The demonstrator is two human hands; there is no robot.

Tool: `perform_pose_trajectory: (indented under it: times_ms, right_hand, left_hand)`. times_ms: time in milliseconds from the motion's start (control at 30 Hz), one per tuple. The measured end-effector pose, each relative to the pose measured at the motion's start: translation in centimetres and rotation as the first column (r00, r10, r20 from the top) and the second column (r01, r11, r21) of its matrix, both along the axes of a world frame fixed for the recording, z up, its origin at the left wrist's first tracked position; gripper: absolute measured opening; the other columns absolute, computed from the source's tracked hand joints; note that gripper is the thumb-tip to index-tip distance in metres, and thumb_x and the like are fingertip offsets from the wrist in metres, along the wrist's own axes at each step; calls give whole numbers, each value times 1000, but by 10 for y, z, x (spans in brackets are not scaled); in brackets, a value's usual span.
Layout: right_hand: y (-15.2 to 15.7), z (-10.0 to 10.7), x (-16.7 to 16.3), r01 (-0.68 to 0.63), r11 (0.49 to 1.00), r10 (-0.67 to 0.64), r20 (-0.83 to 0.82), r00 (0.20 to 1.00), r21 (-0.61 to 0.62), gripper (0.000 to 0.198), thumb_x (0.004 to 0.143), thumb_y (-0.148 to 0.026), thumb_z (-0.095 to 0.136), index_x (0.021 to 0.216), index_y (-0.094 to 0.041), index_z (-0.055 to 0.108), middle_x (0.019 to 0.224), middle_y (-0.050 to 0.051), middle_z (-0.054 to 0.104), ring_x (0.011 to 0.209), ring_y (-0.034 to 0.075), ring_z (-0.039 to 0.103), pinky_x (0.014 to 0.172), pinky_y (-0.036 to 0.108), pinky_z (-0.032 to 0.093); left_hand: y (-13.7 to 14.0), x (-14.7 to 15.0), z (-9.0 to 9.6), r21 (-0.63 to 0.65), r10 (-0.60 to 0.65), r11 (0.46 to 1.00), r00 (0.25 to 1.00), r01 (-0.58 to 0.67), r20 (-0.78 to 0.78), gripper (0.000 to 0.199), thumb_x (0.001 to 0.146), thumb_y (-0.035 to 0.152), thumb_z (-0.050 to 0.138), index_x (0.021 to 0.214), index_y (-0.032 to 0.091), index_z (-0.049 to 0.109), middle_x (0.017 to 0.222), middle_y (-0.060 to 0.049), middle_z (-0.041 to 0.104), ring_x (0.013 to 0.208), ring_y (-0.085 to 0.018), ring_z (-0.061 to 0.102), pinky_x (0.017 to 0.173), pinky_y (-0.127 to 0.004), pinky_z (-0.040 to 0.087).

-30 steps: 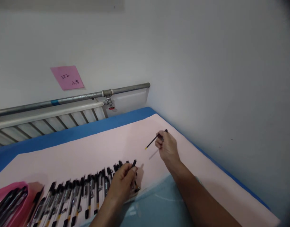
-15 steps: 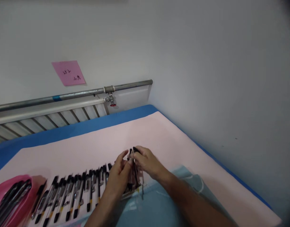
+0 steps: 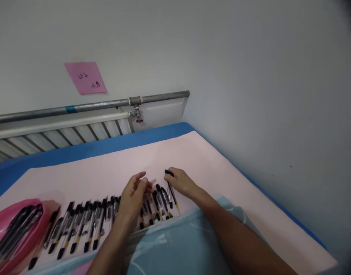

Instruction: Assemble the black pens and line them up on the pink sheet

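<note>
My right hand [image 3: 179, 181] pinches the black-capped end of a slim pen [image 3: 173, 195], which slants down to the pink sheet at the right end of a row of pens. My left hand [image 3: 134, 192] hovers over the row with its fingers apart and holds nothing that I can see. Below both hands lies the row of clear-barrelled pens [image 3: 93, 225], side by side, with black caps and black or yellowish lower ends. The left hand and forearm hide its middle part.
A pink bowl [image 3: 42, 229] holding several dark pens stands at the lower left. Light blue cloth [image 3: 181, 244] lies along the front edge. Behind the blue table edge [image 3: 106, 144] are a radiator [image 3: 63, 135] and a pipe [image 3: 103, 104]; a wall rises on the right.
My hands, close together before, have drawn apart: the left went left, the right a little to the right with a pen. Pens between them now show. The view has tilted slightly downward.
</note>
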State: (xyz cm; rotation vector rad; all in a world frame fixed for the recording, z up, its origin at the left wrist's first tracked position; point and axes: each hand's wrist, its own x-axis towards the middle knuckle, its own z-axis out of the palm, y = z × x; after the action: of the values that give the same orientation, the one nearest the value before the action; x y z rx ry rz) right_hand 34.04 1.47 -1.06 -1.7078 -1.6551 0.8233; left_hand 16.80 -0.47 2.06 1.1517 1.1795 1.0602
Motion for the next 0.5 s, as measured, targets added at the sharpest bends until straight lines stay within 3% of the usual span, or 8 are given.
perform_pose_trajectory:
  times_ms: [500]
  right_hand:
    - [0, 2, -4, -142, 989, 139, 100, 985, 26, 11, 73, -18, 46, 61, -17, 46, 60, -1, 48, 57, 10, 40, 52, 22, 25]
  left_hand:
    - [2, 1, -1, -9, -26, 1000, 1000, 26, 0, 45, 69, 46, 59, 100, 14, 54, 70, -2, 60, 58, -12, 56, 49, -24, 45]
